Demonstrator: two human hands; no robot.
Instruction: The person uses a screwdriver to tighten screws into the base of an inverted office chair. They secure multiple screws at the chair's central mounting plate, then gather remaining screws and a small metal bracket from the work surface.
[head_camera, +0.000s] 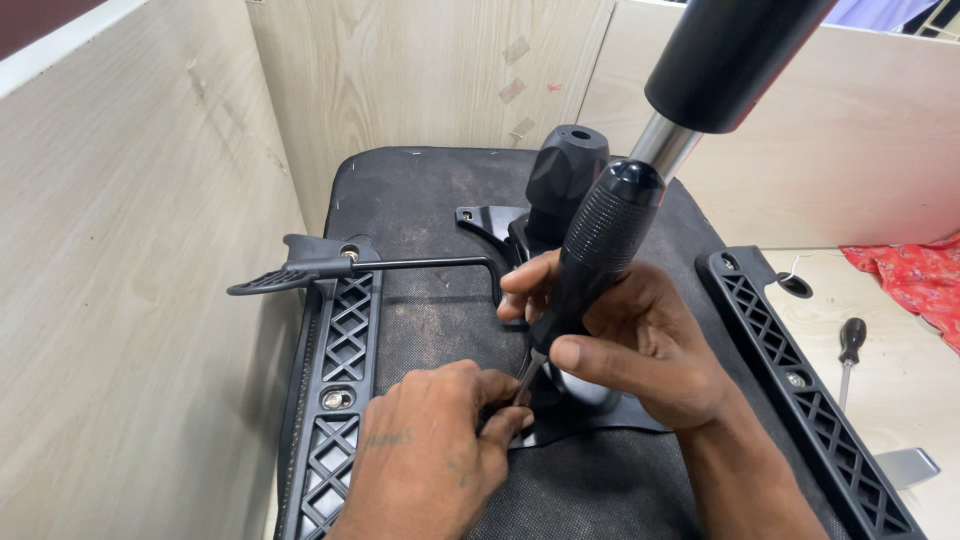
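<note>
My right hand (640, 340) is wrapped around the ribbed black handle of a screwdriver (598, 250), thumb across the front, fingers closed behind it. The tool leans up and to the right, its metal shaft running down toward the black mounting plate (585, 415) at the middle of the upturned chair seat (430, 330). My left hand (430, 450) rests low on the seat, fingers curled in and pinching at the tip of the shaft where it meets the plate; what exactly is under those fingertips I cannot tell.

Just behind my right hand a black knob-shaped housing (565, 175) rises from the mechanism, and a chrome gas-lift column with a black sleeve (720, 60) slants up toward the top right corner. A thin black lever with a paddle end (300, 272) sticks out toward the seat's left edge. Black lattice brackets run along the left edge (340, 400) and the right edge (810, 390) of the seat. Beyond the right edge, on the pale floor, a second screwdriver (850, 345) lies beside red patterned cloth (915, 280). Wood-grain partition panels (130, 250) stand along the left and back.
</note>
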